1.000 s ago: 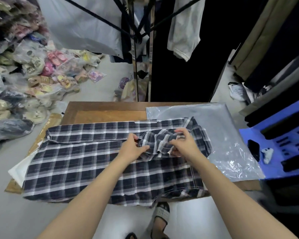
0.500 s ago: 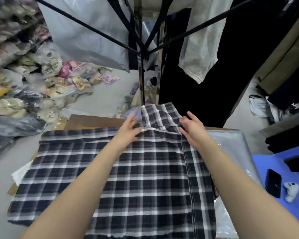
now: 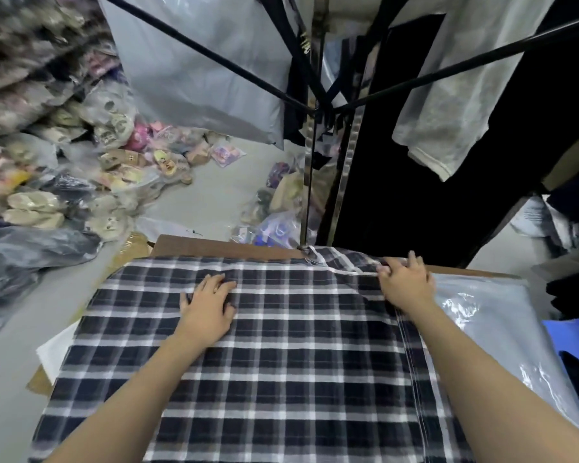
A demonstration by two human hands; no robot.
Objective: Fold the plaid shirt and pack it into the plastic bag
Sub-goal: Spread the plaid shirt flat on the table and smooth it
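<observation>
Fingers (image 3: 220, 281) of left hand (image 3: 208, 305) lie spread flat, pressing plaid shirt (image 3: 281, 379), which is laid out across bench (image 3: 214, 246). Right hand (image 3: 405, 284) at 1 o'clock, fingers curled on shirt's far edge. Plastic bag (image 3: 482, 315) at 3 o'clock, touching shirt. Bagged goods (image 3: 81, 168) at 10 o'clock on floor (image 3: 214, 195).

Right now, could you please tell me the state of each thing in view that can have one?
Shirt: spread flat on the table, not packed.
Bag: lying flat to the right of the shirt, its left edge under it, nothing seen inside.
Left hand: fingers spread, pressing flat on the shirt.
Right hand: fingers bent, gripping the shirt's far edge.
White garment: hanging behind the table.
</observation>
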